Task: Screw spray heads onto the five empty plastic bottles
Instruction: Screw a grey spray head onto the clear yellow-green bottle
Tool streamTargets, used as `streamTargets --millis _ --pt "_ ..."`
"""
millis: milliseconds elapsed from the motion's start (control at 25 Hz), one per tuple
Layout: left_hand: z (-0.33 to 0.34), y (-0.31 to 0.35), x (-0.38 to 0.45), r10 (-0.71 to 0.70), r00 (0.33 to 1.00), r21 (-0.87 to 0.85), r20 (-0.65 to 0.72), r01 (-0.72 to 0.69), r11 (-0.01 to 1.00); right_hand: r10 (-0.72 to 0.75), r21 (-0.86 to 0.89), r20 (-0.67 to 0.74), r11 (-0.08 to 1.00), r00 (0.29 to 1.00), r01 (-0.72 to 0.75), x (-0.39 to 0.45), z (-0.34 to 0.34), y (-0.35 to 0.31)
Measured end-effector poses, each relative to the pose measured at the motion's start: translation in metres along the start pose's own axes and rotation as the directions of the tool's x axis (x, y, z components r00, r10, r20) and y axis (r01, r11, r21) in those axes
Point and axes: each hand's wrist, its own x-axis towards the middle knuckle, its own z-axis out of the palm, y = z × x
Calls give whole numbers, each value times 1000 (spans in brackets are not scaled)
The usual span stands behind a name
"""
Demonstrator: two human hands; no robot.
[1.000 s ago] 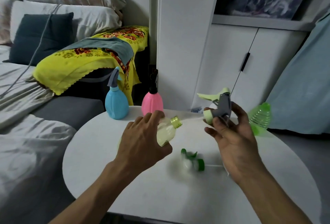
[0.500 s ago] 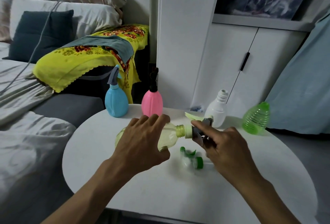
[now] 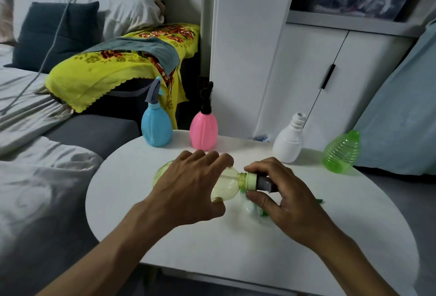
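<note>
Left hand (image 3: 188, 191) is gripping the yellow-green bottle (image 3: 224, 184) around its body, holding it sideways just above the round table (image 3: 165, 236); right hand (image 3: 283, 196) is pinching the spray head (image 3: 257, 181) with its collar meeting the bottle neck. Bottle is looking empty, thin-walled and light, so it is likely flexing under squeeze. Judgement: firmest hold is near the shoulder, turning the head by its ribbed collar.

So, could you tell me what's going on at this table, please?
A person is fitting a spray head onto a yellow bottle held sideways over the white table. The left hand grips the bottle's body and the right hand holds the head at its neck. The blue bottle and pink bottle already carry heads. The white bottle and green bottle are still open.
</note>
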Motion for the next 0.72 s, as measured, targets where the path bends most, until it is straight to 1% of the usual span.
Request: streamTargets --millis 80,200,240,320,360,400,480,520,600,720 --pt "-3 -1 -1 16 1000 -32 1 -16 999 1 89 -22 996 1000 1 -1 -2 0" --pt "-7 -4 -2 61 996 -56 60 -57 997 -25 86 7 996 1000 24 -1 -5 -1" --pt "-8 -5 -2 75 993 -52 87 -71 996 -47 53 30 998 998 45 -2 -6 -1" --pt "-8 -6 -2 103 987 -13 125 -102 995 -127 -69 67 989 990 131 -3 -5 -2" --pt "-8 -6 -2 104 986 -4 134 -104 995 -150 -105 71 982 986 157 -3 -4 -2" --pt "-9 -6 -2 92 986 -16 137 -90 996 -146 -101 61 983 987 152 -3 -3 -3" --pt "-9 -4 -3 56 991 -49 124 -51 998 -116 -39 25 992 993 117 -2 -3 -4" --pt "-9 -2 -3 47 993 -36 108 -43 998 -110 -18 9 994 994 110 -1 -2 -5" --pt "-10 3 -3 36 997 38 73 -39 999 -85 16 -21 996 996 86 -2 -2 -4" --pt "-10 9 0 9 1000 130 16 -12 991 34 181 -69 983 997 -21 -1 -6 -2"
